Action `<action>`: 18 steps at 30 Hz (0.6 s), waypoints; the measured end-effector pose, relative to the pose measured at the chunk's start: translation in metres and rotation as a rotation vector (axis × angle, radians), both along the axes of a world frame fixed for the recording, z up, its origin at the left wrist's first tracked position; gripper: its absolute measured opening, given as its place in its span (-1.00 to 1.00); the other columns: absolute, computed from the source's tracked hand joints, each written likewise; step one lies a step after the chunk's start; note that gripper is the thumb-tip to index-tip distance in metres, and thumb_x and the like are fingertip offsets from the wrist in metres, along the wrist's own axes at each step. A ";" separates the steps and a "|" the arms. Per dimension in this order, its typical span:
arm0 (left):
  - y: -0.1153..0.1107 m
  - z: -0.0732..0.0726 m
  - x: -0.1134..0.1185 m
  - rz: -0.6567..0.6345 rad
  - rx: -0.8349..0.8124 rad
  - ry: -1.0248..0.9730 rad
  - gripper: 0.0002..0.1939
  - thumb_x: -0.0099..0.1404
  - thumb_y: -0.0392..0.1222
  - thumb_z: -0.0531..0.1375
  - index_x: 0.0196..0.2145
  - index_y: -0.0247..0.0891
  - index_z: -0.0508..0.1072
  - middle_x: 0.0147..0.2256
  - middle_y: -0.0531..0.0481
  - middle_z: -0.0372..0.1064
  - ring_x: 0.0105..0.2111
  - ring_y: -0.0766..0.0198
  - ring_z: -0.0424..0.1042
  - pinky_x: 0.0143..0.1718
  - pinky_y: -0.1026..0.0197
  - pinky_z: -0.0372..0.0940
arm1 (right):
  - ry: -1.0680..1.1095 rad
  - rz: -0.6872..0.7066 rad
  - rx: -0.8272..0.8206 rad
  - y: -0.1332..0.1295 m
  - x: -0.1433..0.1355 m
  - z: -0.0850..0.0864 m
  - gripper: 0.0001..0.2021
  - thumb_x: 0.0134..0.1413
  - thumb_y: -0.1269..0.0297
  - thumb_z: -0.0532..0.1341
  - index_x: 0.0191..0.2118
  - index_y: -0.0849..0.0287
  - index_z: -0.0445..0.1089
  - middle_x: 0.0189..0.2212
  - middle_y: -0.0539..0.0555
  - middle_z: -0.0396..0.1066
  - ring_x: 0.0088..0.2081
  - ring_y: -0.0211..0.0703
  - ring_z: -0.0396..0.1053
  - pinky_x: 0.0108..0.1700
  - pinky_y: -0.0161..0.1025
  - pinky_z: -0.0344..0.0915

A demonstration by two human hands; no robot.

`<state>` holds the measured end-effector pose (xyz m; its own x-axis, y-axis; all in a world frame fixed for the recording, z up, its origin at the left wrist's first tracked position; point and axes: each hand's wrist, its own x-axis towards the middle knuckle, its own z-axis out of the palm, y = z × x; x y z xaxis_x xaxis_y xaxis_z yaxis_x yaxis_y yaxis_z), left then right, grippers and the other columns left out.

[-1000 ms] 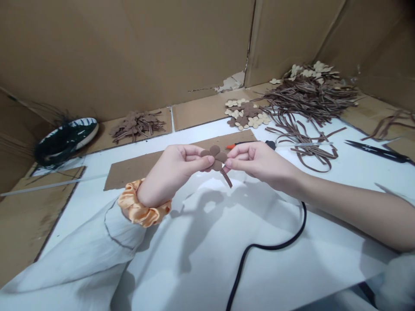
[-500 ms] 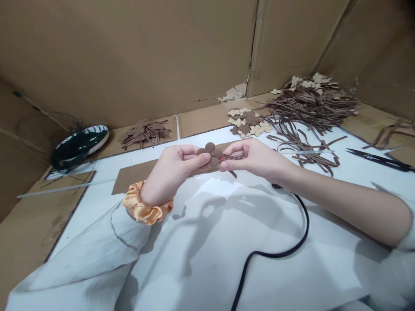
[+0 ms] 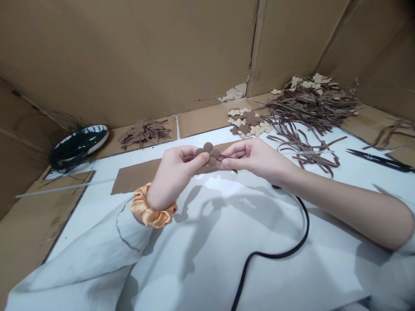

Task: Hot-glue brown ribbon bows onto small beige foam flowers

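Note:
Between thumb and fingers, my left hand (image 3: 177, 166) pinches a brown flower cutout (image 3: 208, 149) above the white table. Close on its right, my right hand (image 3: 251, 157) is closed on thin brown strips (image 3: 227, 157) that run out from the flower. One strip end pokes out below my right fingers. How the strips join the flower's back is hidden. Under both hands lies a long piece of brown cardboard (image 3: 136, 176). An orange scrunchie (image 3: 152, 209) circles my left wrist.
Brown flowers with strips (image 3: 145, 131) are heaped at back left, near a dish of dark threads (image 3: 87, 142). Loose flower cutouts (image 3: 249, 123) and a large strip pile (image 3: 314, 103) lie at back right. Black tweezers (image 3: 379, 160) rest far right. A black cable (image 3: 275, 255) curves across the front.
The flower has tilted slightly and shifted a little left. My right fingers have slid slightly along the strips, drawing them closer together. My left wrist has moved slightly right.

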<state>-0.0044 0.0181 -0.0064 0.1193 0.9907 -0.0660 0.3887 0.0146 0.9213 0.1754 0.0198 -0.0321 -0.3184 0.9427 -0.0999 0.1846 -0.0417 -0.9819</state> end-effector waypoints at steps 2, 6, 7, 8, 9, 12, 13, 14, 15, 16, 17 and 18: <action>0.001 -0.001 -0.001 -0.017 0.007 0.022 -0.85 0.15 -0.23 0.21 -0.52 -0.31 0.51 -0.54 0.10 0.44 -0.57 0.44 0.28 -0.54 0.40 0.13 | 0.029 0.019 0.041 -0.001 -0.001 -0.001 -0.86 -0.04 0.26 0.25 -0.39 0.20 0.52 -0.44 0.03 0.50 -0.41 -0.27 0.34 -0.39 -0.34 0.18; 0.002 -0.002 -0.002 -0.028 0.050 0.070 -0.83 0.18 -0.22 0.18 -0.49 -0.32 0.51 -0.51 0.07 0.45 -0.54 0.41 0.28 -0.52 0.37 0.13 | 0.032 -0.006 0.036 -0.004 -0.003 -0.001 -0.83 0.02 0.28 0.19 -0.42 0.23 0.50 -0.51 -0.02 0.46 -0.50 -0.36 0.28 -0.43 -0.37 0.14; 0.001 -0.002 -0.002 -0.025 0.071 0.095 -0.83 0.19 -0.22 0.17 -0.49 -0.33 0.51 -0.51 0.07 0.44 -0.55 0.41 0.27 -0.52 0.36 0.13 | 0.022 -0.016 0.019 -0.004 -0.003 -0.001 -0.83 0.02 0.29 0.19 -0.42 0.24 0.49 -0.53 -0.03 0.44 -0.54 -0.39 0.24 -0.46 -0.38 0.12; 0.001 -0.003 -0.002 -0.019 0.090 0.119 -0.82 0.19 -0.21 0.17 -0.49 -0.33 0.50 -0.51 0.07 0.44 -0.56 0.41 0.25 -0.53 0.36 0.12 | 0.013 -0.022 0.007 -0.005 -0.004 -0.001 -0.84 0.02 0.30 0.19 -0.42 0.24 0.49 -0.56 -0.05 0.42 -0.57 -0.41 0.20 -0.47 -0.38 0.10; 0.001 -0.003 -0.002 -0.015 0.104 0.140 -0.82 0.19 -0.21 0.16 -0.49 -0.33 0.50 -0.51 0.06 0.44 -0.56 0.41 0.24 -0.53 0.35 0.12 | 0.006 -0.023 0.001 -0.005 -0.004 -0.001 -0.84 0.02 0.30 0.19 -0.41 0.24 0.49 -0.57 -0.06 0.40 -0.59 -0.42 0.17 -0.48 -0.38 0.09; 0.002 -0.003 -0.003 -0.023 0.123 0.152 -0.81 0.19 -0.17 0.17 -0.45 -0.33 0.51 -0.48 0.04 0.45 -0.53 0.39 0.29 -0.51 0.35 0.14 | 0.010 0.000 -0.005 -0.006 -0.004 -0.003 -0.80 0.02 0.23 0.20 -0.40 0.24 0.50 -0.57 -0.06 0.40 -0.58 -0.41 0.19 -0.47 -0.38 0.10; 0.003 -0.004 -0.004 -0.036 0.123 0.149 -0.81 0.19 -0.16 0.18 -0.44 -0.33 0.52 -0.47 0.04 0.46 -0.51 0.38 0.31 -0.50 0.35 0.15 | 0.012 0.009 -0.009 -0.005 -0.004 -0.004 -0.79 0.01 0.20 0.22 -0.40 0.24 0.51 -0.55 -0.04 0.42 -0.55 -0.39 0.23 -0.45 -0.38 0.12; 0.004 -0.004 -0.005 -0.053 0.119 0.146 -0.80 0.18 -0.14 0.19 -0.43 -0.32 0.52 -0.46 0.03 0.47 -0.49 0.36 0.33 -0.49 0.35 0.16 | 0.012 0.016 -0.018 -0.005 -0.004 -0.005 -0.79 -0.02 0.18 0.24 -0.38 0.23 0.51 -0.52 -0.03 0.44 -0.50 -0.36 0.27 -0.42 -0.38 0.14; 0.006 -0.004 -0.007 -0.070 0.113 0.148 -0.80 0.18 -0.13 0.19 -0.42 -0.31 0.53 -0.46 0.03 0.47 -0.49 0.36 0.34 -0.50 0.36 0.17 | 0.011 0.019 -0.030 -0.004 -0.004 -0.007 -0.80 -0.05 0.18 0.26 -0.36 0.22 0.51 -0.48 -0.02 0.46 -0.45 -0.33 0.32 -0.38 -0.37 0.17; 0.007 -0.004 -0.008 -0.082 0.105 0.154 -0.79 0.18 -0.12 0.20 -0.42 -0.31 0.54 -0.47 0.03 0.47 -0.50 0.35 0.35 -0.51 0.36 0.17 | 0.006 0.015 -0.044 -0.004 -0.003 -0.008 -0.80 -0.08 0.20 0.29 -0.33 0.21 0.51 -0.46 -0.01 0.47 -0.39 -0.30 0.35 -0.34 -0.37 0.18; 0.009 -0.004 -0.010 -0.086 0.099 0.156 -0.79 0.17 -0.11 0.20 -0.42 -0.30 0.54 -0.48 0.03 0.48 -0.52 0.35 0.35 -0.53 0.36 0.16 | 0.000 0.004 -0.058 -0.003 -0.003 -0.010 -0.80 -0.10 0.24 0.31 -0.31 0.20 0.51 -0.43 -0.01 0.48 -0.34 -0.27 0.37 -0.30 -0.37 0.20; 0.011 -0.004 -0.011 -0.082 0.096 0.150 -0.79 0.17 -0.10 0.21 -0.41 -0.29 0.55 -0.48 0.03 0.49 -0.53 0.35 0.36 -0.55 0.36 0.16 | -0.009 -0.011 -0.070 -0.003 -0.003 -0.011 -0.79 -0.13 0.27 0.32 -0.28 0.20 0.50 -0.42 -0.01 0.49 -0.31 -0.25 0.38 -0.26 -0.36 0.21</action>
